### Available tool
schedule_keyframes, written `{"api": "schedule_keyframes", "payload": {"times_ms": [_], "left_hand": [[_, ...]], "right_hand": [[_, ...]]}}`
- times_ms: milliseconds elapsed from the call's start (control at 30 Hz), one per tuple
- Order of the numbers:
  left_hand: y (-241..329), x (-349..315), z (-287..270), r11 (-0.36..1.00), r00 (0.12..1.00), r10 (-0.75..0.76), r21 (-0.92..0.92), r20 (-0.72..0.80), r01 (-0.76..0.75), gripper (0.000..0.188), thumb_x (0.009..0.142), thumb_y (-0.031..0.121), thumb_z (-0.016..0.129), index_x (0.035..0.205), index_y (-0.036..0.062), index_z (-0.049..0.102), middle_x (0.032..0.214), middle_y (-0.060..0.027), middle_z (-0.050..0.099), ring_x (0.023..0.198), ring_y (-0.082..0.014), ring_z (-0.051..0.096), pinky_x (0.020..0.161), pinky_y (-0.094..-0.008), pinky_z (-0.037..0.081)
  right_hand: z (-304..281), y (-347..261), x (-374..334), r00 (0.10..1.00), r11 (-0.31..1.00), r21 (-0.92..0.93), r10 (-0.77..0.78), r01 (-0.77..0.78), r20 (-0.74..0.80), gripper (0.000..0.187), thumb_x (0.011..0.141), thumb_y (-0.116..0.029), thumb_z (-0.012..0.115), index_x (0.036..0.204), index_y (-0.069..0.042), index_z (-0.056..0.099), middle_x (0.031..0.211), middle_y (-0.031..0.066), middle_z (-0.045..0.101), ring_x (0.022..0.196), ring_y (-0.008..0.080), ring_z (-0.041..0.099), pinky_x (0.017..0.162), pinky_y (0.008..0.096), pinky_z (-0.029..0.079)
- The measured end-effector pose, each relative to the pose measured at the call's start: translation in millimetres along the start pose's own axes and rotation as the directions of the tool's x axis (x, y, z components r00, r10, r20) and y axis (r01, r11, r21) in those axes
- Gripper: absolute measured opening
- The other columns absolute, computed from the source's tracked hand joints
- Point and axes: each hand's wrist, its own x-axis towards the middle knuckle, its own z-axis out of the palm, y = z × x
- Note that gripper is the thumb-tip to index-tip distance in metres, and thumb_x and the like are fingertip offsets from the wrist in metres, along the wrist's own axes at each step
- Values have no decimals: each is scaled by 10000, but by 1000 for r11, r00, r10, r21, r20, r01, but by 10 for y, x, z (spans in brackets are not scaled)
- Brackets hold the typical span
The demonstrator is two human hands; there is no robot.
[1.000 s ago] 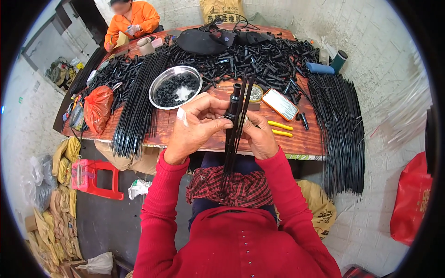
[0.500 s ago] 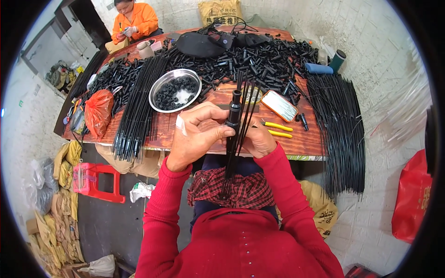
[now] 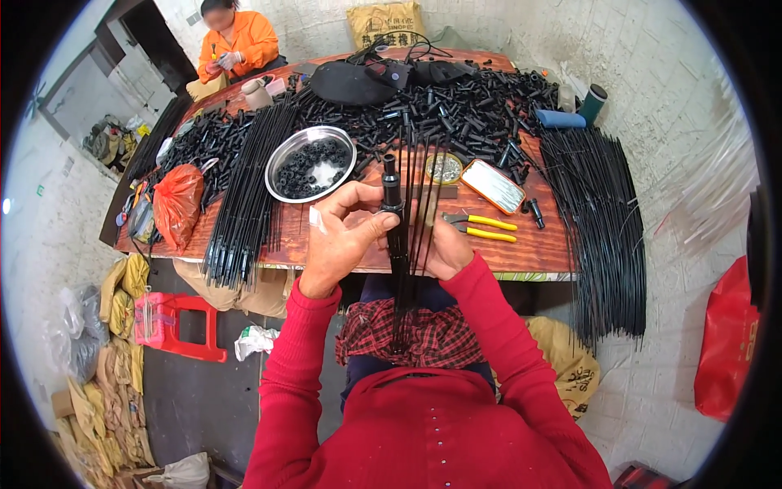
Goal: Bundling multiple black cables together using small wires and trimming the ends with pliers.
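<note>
One black tubular part (image 3: 392,186) is held nearly upright by the left hand (image 3: 336,236), its narrow top standing clear above the fingers and its stem running down below them. It is clamped between the left thumb, which is laid across its front, and the fingers curled at its far side. Several thin black rods (image 3: 421,187) are seen just to the right of the part, their upper ends spread apart and their lower ends drawn together over the lap. The right hand (image 3: 450,244) is placed beside the rods, with its fingertips partly hidden by them; whether those fingers are closed on a rod cannot be told. Below, a red plaid cloth (image 3: 448,336) is spread across the lap.

Beyond the hands, yellow-handled pliers (image 3: 491,222) are laid on the wooden table (image 3: 538,254), near a round tin (image 3: 444,169) and an orange-edged rectangular item (image 3: 493,186). To the left, a steel bowl (image 3: 324,174) is partly filled with small black rings (image 3: 295,173). Farther back, a heap of black tubular pieces (image 3: 456,110) is flanked by two rod bundles (image 3: 599,228), and at the far left corner a co-worker in orange (image 3: 251,41) is seated
</note>
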Motion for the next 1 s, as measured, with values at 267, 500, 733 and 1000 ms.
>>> {"api": "schedule_keyframes", "payload": {"times_ms": [267, 500, 733, 1000], "left_hand": [[30, 0, 15, 999, 994, -30, -29, -106, 27, 218, 792, -38, 709, 964, -33, 575, 775, -68, 630, 549, -94, 545, 458, -243, 463], [121, -59, 210, 997, 985, 7, -71, -174, -20, 258, 792, -47, 710, 976, -22, 531, 782, -76, 602, 489, -136, 589, 422, -248, 480], [-65, -32, 131, 996, 988, 84, 44, -131, -79, 313, 784, -52, 717, 1025, -20, 520, 883, -79, 591, 616, -126, 614, 528, -230, 507], [19, 117, -232, 998, 991, -3, -60, 134, 11, 607, 746, 80, 779, 1276, -28, 504, 1118, -75, 612, 992, -132, 588, 899, -273, 467]], "right_hand": [[38, 169, 29, 937, 980, 4, -189, 197, 295, 968, 745, -755, 551, 1334, 2, 418, 1125, 142, 607, 1005, 251, 623, 900, 394, 505], [70, 239, 6, 964, 960, -141, -222, 242, 144, 386, 981, -312, 472, 1237, -24, 479, 906, 43, 556, 743, 120, 543, 670, 261, 450], [52, 252, 11, 967, 979, -40, -190, 199, 170, 444, 971, -384, 497, 1250, -40, 469, 783, -6, 467, 588, 63, 402, 536, 213, 344], [-5, 189, 72, 936, 991, 80, -130, 110, 326, 438, 957, -399, 515, 1216, -47, 483, 742, -12, 442, 550, 52, 370, 519, 211, 321]]}}
